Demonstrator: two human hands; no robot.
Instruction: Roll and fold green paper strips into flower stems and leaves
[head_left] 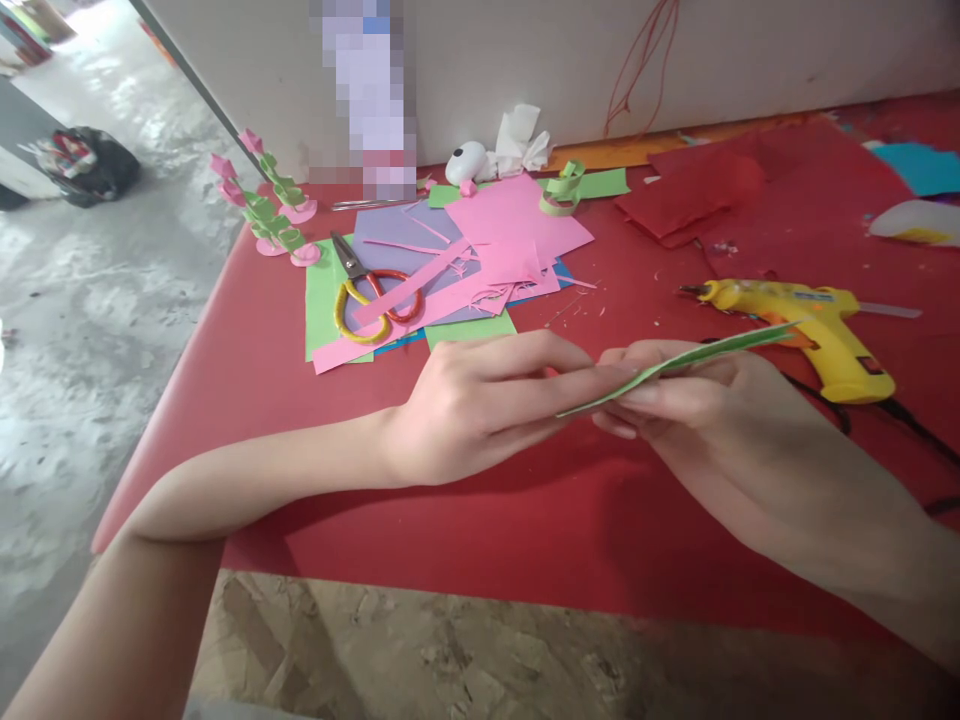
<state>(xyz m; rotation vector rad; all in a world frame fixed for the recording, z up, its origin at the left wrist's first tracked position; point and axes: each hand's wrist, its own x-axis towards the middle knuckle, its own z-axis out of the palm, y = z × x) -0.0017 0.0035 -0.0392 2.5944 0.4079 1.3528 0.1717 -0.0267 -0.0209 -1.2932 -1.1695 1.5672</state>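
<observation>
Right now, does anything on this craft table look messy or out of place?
Mostly small things. Thin pink paper slivers lie scattered on the red table beside the loose, overlapping stack of coloured sheets, with the scissors lying on it. A crumpled white tissue sits by the wall. Nothing looks spilled or broken.

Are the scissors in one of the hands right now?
No, the scissors lie on the coloured paper sheets, while both hands hold a green paper strip.

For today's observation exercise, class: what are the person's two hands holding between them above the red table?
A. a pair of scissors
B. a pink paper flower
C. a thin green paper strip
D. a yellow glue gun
C: the left hand and right hand pinch a green paper strip; scissors and glue gun lie untouched on the table.
</observation>
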